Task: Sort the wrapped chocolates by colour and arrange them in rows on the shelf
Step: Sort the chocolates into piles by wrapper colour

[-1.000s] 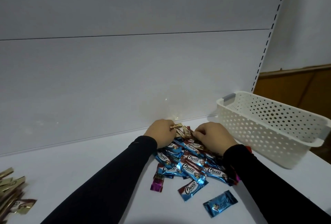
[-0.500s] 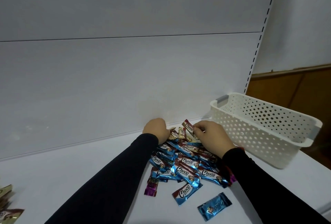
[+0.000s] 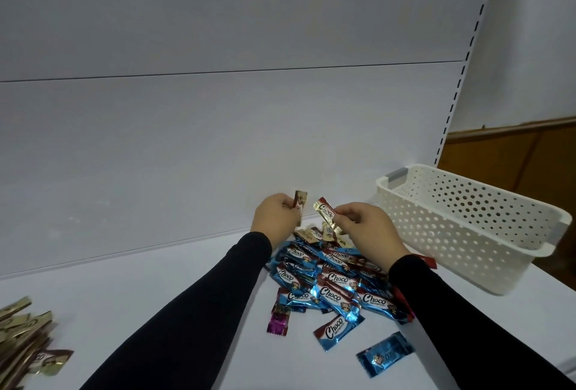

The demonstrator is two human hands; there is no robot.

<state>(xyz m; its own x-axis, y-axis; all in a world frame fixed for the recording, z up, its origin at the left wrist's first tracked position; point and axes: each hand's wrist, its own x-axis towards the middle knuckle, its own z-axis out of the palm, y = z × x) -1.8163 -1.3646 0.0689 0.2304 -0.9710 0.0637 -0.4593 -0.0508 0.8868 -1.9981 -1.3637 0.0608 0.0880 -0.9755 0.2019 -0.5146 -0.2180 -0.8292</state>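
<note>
A heap of wrapped chocolates (image 3: pixel 330 277), mostly blue with some gold and red, lies on the white shelf (image 3: pixel 156 305) between my arms. My left hand (image 3: pixel 274 218) holds a gold-wrapped chocolate (image 3: pixel 300 199) lifted above the far end of the heap. My right hand (image 3: pixel 364 227) pinches another gold-wrapped chocolate (image 3: pixel 324 212), also raised over the heap. A few gold ones (image 3: pixel 314 235) remain at the heap's far end. A sorted stack of gold chocolates (image 3: pixel 21 336) sits at the left edge.
A white perforated basket (image 3: pixel 473 227) stands on the shelf to the right. A purple chocolate (image 3: pixel 278 322) and two loose blue ones (image 3: pixel 338 329) (image 3: pixel 385 353) lie nearer me. The shelf's back panel (image 3: pixel 218 140) rises just behind my hands.
Both hands have lifted off the heap, each now holding a gold-wrapped chocolate up in the air. The camera has shifted, bringing the gold stack at the left back into view.
</note>
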